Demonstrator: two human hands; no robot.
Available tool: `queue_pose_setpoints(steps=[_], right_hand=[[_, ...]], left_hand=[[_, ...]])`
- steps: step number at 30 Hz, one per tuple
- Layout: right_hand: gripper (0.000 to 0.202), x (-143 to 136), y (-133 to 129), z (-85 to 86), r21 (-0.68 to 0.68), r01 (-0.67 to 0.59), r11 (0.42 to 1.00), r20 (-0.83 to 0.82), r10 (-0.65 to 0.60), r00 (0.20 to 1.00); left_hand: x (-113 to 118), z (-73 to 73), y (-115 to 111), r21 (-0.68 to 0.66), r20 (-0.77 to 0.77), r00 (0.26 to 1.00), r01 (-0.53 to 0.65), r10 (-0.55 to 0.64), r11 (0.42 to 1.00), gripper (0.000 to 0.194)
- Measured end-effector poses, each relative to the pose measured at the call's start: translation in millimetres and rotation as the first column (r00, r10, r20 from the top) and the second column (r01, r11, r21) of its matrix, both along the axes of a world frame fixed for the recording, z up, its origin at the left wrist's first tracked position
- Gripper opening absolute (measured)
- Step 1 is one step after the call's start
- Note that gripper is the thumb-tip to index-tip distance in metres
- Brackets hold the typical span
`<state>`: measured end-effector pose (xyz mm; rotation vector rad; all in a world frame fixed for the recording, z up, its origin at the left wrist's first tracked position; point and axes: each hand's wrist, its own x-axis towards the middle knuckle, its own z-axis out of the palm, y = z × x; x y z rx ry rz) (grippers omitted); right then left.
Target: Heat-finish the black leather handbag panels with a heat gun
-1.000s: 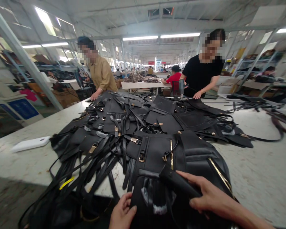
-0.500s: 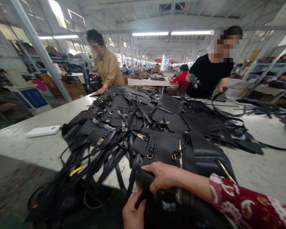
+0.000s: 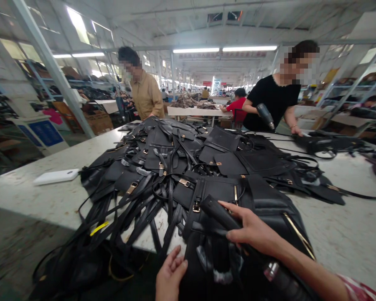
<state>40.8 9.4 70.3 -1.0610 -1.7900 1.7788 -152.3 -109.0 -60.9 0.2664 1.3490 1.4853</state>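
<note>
A black tube-shaped tool points up and left, with my right hand closed around it. Beyond the hand are a silver band and a ribbed dark part; its exact kind is unclear. Under the tool lies a black backpack with gold buckles and zips. Its lower part, with a handle and clear plastic wrapping, hangs toward me over the table edge. My left hand is at the backpack's left side, fingers loosely curled and apart from the thumb, with nothing visible in it.
Many black bags with loose straps are heaped on the white table. A white flat case lies at left, and a yellow strip on straps near the edge. Two co-workers stand across the table; the right one holds a heat gun.
My right hand has lifted the black tool and drawn it right, uncovering the handle and plastic wrapping. My left hand has shifted slightly left. The right co-worker's heat gun now points down.
</note>
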Motion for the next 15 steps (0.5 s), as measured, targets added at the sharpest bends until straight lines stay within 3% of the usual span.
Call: queue_pose_setpoints(steps=[3, 6, 11, 15], right_hand=[[0.076, 18, -15, -6.1, -0.014, 0.054, 0.998, 0.022, -0.053, 0.998], [0.078, 30, -28, -11.3, -0.039, 0.088, 0.995, 0.024, -0.087, 0.996], [0.077, 44, -46, -3.3, -0.139, 0.14, 0.98, -0.007, -0.142, 0.99], [0.078, 59, -50, 8.0, -0.159, 0.11, 0.981, -0.026, -0.116, 0.993]], left_hand=[[0, 21.4, 7, 0.027, 0.156, 0.981, 0.11, -0.113, 0.994, 0.046], [5, 34.5, 14, 0.068, 0.149, 0.98, 0.123, -0.132, 0.99, 0.046], [10, 31.8, 29, 0.027, 0.044, 0.995, 0.087, -0.088, 0.996, 0.045], [10, 22.7, 38, 0.025, -0.059, 0.984, 0.173, -0.171, 0.985, 0.051]])
